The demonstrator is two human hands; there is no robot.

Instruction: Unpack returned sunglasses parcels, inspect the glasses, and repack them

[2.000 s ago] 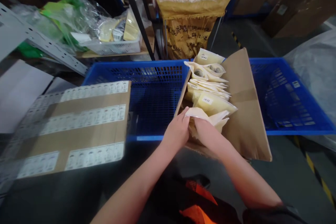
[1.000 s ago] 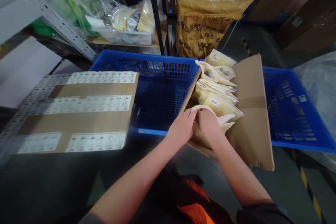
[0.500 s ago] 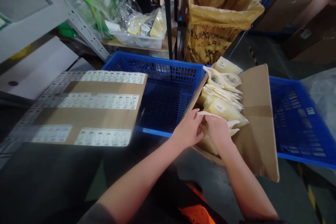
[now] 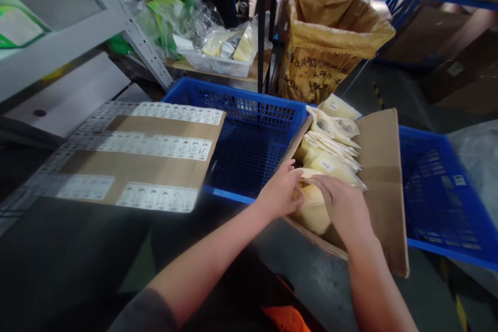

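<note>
A cardboard box (image 4: 383, 166) with an upright flap holds several cream paper envelopes (image 4: 330, 145), some with small written labels. My left hand (image 4: 280, 191) pinches the left end of the top edge of a cream envelope (image 4: 312, 207) at the near end of the box. The fingers of my right hand (image 4: 342, 202) are closed on the same edge, farther right. That envelope bulges below my fingers. Behind it a labelled envelope leans, and two envelopes with round windows stand at the far end.
Blue plastic crates (image 4: 249, 161) sit under and beside the box. A cardboard sheet with rows of printed labels (image 4: 155, 166) lies to the left. Behind stand a brown woven sack (image 4: 319, 57) on a frame and a shelf with a white basket (image 4: 229, 65).
My right hand has moved slightly right and turned, exposing more of the near envelope. My left hand keeps its pinch. The whole view has shifted a little.
</note>
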